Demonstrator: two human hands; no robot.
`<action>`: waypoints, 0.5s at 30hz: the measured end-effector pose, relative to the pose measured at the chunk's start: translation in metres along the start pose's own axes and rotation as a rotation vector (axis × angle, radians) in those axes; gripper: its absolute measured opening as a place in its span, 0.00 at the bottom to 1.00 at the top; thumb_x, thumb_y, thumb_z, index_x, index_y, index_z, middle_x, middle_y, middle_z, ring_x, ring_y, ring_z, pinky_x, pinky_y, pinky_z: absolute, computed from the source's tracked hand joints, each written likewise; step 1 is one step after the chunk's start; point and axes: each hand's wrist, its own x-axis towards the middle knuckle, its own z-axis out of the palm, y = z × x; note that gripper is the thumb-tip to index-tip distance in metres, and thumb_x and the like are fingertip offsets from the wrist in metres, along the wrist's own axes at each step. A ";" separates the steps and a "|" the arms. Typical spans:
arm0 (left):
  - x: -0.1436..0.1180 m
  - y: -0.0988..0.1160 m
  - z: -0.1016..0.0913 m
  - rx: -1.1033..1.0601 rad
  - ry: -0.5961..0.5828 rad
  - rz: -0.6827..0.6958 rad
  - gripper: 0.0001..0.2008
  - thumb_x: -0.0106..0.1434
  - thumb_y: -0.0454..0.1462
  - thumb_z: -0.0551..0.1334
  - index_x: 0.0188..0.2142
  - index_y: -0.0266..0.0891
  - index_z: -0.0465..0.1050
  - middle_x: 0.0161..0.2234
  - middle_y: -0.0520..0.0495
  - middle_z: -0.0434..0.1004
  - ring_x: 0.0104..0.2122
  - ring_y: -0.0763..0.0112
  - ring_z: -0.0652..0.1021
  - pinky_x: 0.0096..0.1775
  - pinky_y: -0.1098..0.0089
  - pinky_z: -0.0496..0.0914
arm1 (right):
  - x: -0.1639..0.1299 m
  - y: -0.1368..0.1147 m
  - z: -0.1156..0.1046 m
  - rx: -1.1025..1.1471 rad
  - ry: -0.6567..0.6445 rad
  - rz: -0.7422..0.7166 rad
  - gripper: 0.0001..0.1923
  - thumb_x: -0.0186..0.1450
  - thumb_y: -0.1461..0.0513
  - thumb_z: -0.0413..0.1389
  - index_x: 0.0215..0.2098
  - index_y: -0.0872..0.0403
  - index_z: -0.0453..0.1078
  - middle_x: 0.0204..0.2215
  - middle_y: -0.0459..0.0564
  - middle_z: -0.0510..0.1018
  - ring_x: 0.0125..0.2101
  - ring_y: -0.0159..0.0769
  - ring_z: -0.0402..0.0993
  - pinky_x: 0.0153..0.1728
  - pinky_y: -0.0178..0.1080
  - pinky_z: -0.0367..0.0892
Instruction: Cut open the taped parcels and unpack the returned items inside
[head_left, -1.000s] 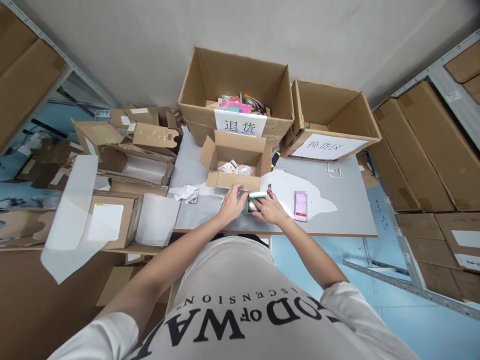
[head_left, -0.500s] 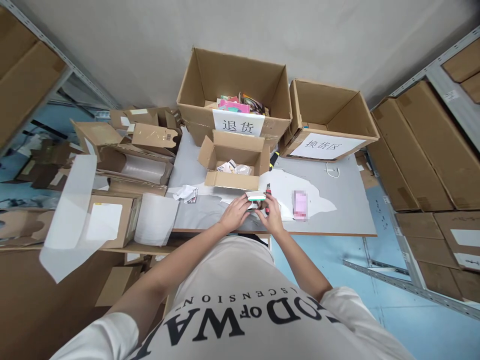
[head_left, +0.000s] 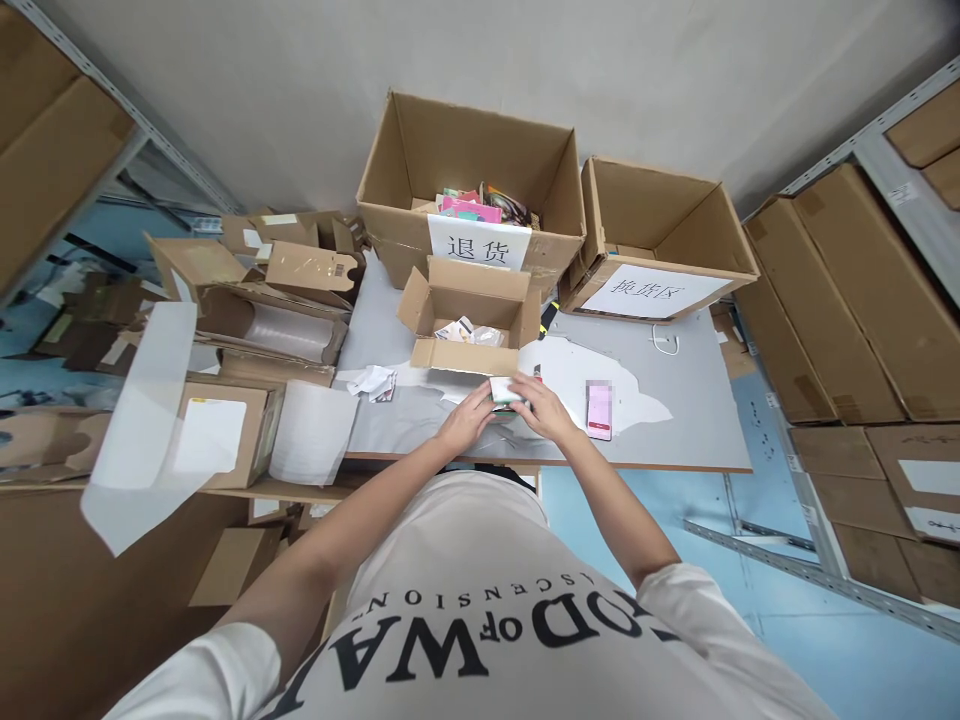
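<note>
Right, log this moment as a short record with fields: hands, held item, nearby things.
left hand: left hand grips the small white and green box from its left side
right hand: right hand holds the same box from the right
surface: grey tabletop
behind the hands: small open cardboard box with packets inside
right of the hands: pink phone lying flat
back row: two large open cartons, one with a white paper label

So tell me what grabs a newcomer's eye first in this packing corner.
Two hands, left hand and right hand, meet on a small white-and-green box at the grey table's near edge. Just behind sits a small open carton, and at the back two big cartons wear white labels, the left carton holding colourful packets.
</note>
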 end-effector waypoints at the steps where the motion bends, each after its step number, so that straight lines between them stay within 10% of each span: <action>1: -0.001 -0.001 0.000 -0.014 0.015 -0.020 0.12 0.67 0.35 0.53 0.47 0.38 0.70 0.58 0.38 0.65 0.61 0.58 0.63 0.57 0.53 0.66 | 0.001 0.001 0.002 0.001 -0.020 -0.011 0.16 0.69 0.56 0.46 0.52 0.51 0.67 0.55 0.56 0.71 0.59 0.41 0.62 0.59 0.50 0.61; 9: -0.011 0.003 0.002 -0.142 0.157 -0.206 0.09 0.65 0.36 0.56 0.44 0.40 0.68 0.45 0.42 0.72 0.46 0.65 0.74 0.47 0.61 0.73 | -0.009 0.005 0.020 -0.069 -0.048 -0.011 0.14 0.70 0.57 0.45 0.43 0.52 0.71 0.55 0.57 0.70 0.61 0.43 0.59 0.58 0.51 0.62; 15: -0.012 0.001 0.000 -0.134 0.074 -0.150 0.09 0.65 0.36 0.57 0.44 0.40 0.68 0.43 0.43 0.73 0.46 0.65 0.75 0.47 0.60 0.72 | -0.017 0.008 0.016 -0.087 -0.095 0.015 0.22 0.60 0.47 0.57 0.44 0.54 0.69 0.65 0.62 0.52 0.66 0.56 0.39 0.59 0.59 0.55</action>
